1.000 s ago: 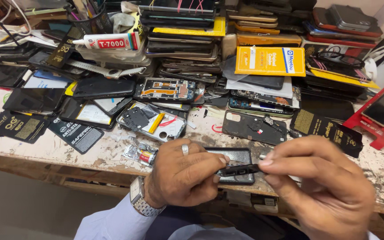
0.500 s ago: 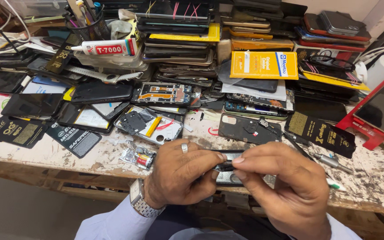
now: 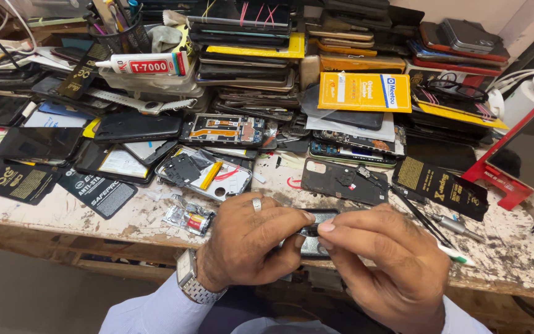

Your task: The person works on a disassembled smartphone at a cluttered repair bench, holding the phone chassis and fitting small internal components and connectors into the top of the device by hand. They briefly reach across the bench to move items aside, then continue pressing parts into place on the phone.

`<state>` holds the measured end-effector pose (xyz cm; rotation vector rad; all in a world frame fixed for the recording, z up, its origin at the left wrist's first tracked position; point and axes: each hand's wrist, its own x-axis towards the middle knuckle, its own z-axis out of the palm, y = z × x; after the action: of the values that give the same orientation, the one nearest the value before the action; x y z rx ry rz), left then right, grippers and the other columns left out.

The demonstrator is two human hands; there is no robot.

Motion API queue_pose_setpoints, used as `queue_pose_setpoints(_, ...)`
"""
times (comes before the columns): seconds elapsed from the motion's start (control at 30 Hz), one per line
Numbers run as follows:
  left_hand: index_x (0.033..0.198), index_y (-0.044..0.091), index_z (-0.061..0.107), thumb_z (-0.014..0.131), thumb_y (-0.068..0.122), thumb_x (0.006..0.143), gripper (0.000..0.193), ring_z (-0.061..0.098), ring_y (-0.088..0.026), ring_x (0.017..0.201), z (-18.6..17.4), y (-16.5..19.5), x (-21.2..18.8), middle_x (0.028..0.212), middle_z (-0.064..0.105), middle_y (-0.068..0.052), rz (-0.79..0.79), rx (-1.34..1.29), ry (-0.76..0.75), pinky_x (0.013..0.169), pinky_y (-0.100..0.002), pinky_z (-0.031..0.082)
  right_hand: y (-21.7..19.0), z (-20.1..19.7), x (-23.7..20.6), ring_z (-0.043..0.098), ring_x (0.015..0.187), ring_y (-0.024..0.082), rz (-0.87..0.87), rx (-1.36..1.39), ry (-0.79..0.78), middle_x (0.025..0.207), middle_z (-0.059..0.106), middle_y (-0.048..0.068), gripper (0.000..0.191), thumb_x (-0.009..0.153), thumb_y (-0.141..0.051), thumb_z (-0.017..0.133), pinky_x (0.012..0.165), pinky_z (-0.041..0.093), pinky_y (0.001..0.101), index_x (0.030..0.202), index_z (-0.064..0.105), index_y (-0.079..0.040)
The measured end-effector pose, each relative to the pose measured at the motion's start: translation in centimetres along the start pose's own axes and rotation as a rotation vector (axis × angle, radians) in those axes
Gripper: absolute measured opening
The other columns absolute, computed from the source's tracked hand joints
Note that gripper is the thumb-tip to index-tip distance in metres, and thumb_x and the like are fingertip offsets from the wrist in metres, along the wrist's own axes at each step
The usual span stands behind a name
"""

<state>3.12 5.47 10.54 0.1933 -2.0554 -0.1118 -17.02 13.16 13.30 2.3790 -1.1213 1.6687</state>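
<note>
While both hands meet over the tabletop's front edge, a small dark phone part sits pinched between them, long axis roughly left-right. Left hand: thumb and fingers closed narrow on its left end. Right hand: fingertips closed on its right end. Both equally near. Part possibly a frame or housing; mostly hidden. An opened phone back lies just beyond.
</note>
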Motion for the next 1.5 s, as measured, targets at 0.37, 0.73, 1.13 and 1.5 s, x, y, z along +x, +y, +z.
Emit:
queue_pose_setpoints(0.37, 0.116, 0.000, 0.063, 0.073, 0.000, 0.086, 0.031, 0.069, -0.025, 0.075, -0.3, 0.4, 0.0, 0.088, 0.067, -0.008, -0.050, -0.060, -0.016, 0.067, -0.037, 0.054, 0.5, 0.5, 0.1, 0.061, 0.092, 0.021, -0.178, -0.240, 0.000, 0.107, 0.068, 0.003, 0.035, 0.077, -0.006, 0.088, 0.078, 0.050, 0.0346, 0.106, 0.070, -0.015)
queue_pose_setpoints(0.73, 0.129, -0.003, 0.055, 0.059, 0.006, 0.108, 0.023, 0.055, -0.011, 0.084, 1.7, -1.7, -2.7, 0.099, 0.061, -0.010, -0.783, -0.207, 0.417, 0.075, -0.026, 0.048, 6.7, -1.1, -0.1, 0.071, 0.097, 0.019, 0.254, -0.168, 0.090, 0.111, 0.073, 0.009, 0.020, 0.097, -0.005, 0.073, 0.088, 0.056, 0.0305, 0.117, 0.071, -0.005)
queue_pose_setpoints(1.13, 0.133, -0.004, 0.048, 0.050, 0.003, 0.109, 0.026, 0.062, -0.007, 0.098, 1.6, -4.8, -6.6, 0.111, 0.069, -0.009, -0.899, -0.694, 0.585, 0.088, -0.022, 0.051, 18.9, 2.4, -0.4, 0.066, 0.094, 0.032, 0.466, -0.648, -0.450, 0.090, 0.072, 0.013, 0.024, 0.088, -0.028, 0.075, 0.087, 0.051, 0.0454, 0.091, 0.079, -0.004)
queue_pose_setpoints(1.5, 0.127, -0.003, 0.050, 0.052, 0.004, 0.108, 0.020, 0.064, -0.007, 0.096, 0.7, -6.4, -9.7, 0.110, 0.071, -0.009, -0.958, -0.685, 0.575, 0.084, -0.022, 0.053, 19.3, 5.5, 0.0, 0.065, 0.097, 0.030, 0.523, -0.662, -0.472, 0.097, 0.071, 0.012, 0.026, 0.086, -0.029, 0.078, 0.087, 0.052, 0.0442, 0.095, 0.077, -0.005)
